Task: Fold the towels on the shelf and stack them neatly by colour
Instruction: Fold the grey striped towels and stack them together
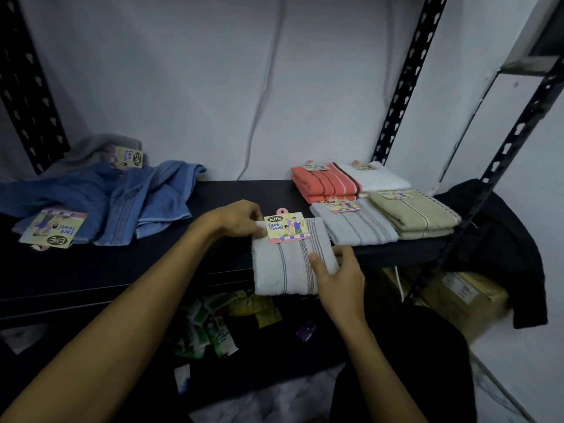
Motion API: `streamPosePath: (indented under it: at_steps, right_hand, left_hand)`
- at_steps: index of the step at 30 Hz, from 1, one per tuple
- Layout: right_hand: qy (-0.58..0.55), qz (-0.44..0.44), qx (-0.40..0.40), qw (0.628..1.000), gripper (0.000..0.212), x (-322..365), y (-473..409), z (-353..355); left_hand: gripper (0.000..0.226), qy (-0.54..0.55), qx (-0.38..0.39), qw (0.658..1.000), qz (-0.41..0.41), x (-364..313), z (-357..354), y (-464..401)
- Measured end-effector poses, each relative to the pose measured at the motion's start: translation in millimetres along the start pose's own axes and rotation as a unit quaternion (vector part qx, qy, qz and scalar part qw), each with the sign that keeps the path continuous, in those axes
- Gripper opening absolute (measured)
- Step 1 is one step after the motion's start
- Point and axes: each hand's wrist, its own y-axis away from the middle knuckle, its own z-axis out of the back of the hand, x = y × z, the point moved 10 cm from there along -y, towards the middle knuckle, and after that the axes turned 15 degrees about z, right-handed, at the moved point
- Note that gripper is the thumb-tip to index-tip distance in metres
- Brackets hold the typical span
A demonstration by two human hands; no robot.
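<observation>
The blue towels (146,196) lay unfolded at the left. The left hand (238,219) pinched the folded pale towel (290,267) at the shelf (122,270) front edge — the right hand (338,276) gripped its right side. It should go squarely onto the matching grey towel (357,227), edges aligned.

Striped white towel (290,267), coral towels (323,183), blue towels (146,203)
</observation>
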Motion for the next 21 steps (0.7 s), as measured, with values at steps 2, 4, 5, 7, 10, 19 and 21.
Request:
streamPosePath:
  at_steps: [2, 4, 5, 7, 10, 19, 21]
  right_hand:
    - [-0.03, -0.002, -0.006, 1.0, 0.023, -1, -3, 8]
    - [-0.043, 0.016, -0.012, 0.999, 0.025, 0, -11, 16]
    - [-0.049, 0.03, -0.017, 0.998, 0.026, 2, -16, 20]
    - [-0.06, 0.053, -0.029, 0.996, 0.025, 6, -29, 31]
    - [-0.067, 0.087, -0.051, 0.993, 0.025, 12, -60, 54]
    - [0.123, 0.053, -0.008, 0.991, 0.025, -44, -163, 99]
    - [0.179, 0.049, 0.04, 0.982, 0.027, -59, -171, 92]
  left_hand:
    - [0.018, 0.044, -0.002, 0.999, -0.022, -5, 3, 5]
    - [0.019, 0.124, -0.025, 0.99, -0.055, -13, 15, 13]
    - [0.019, 0.17, -0.034, 0.982, -0.072, -17, 21, 16]
    - [0.021, 0.252, -0.046, 0.962, -0.09, -24, 34, 18]
    - [0.018, 0.35, -0.068, 0.929, -0.103, -42, 48, 14]
    - [0.038, 0.469, -0.05, 0.882, 0.009, -95, 1, -66]
    - [0.037, 0.444, -0.062, 0.893, 0.033, -95, -12, -82]
